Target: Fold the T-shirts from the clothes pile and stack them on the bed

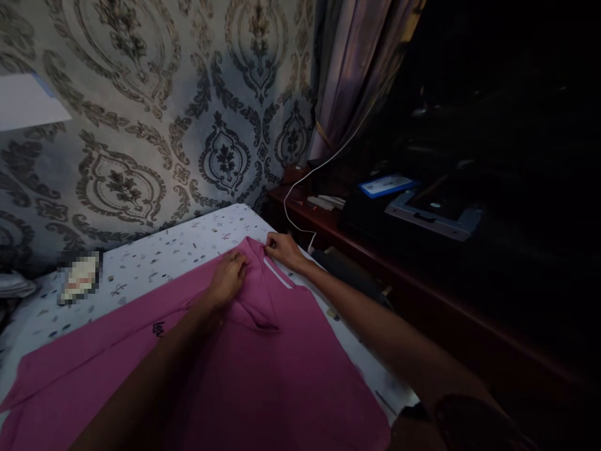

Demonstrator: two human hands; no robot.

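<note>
A pink garment (282, 369) lies along the patterned white sheet (188, 241) to its right edge, between damask wallpaper (188, 113) and a reddish desk (285, 193). The right hand (283, 249) pinches the garment; whether the left hand (228, 274) grips, I cannot tell.

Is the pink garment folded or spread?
Mostly spread: the pink garment lies wide across the patterned sheet, creased near the left hand.
</note>
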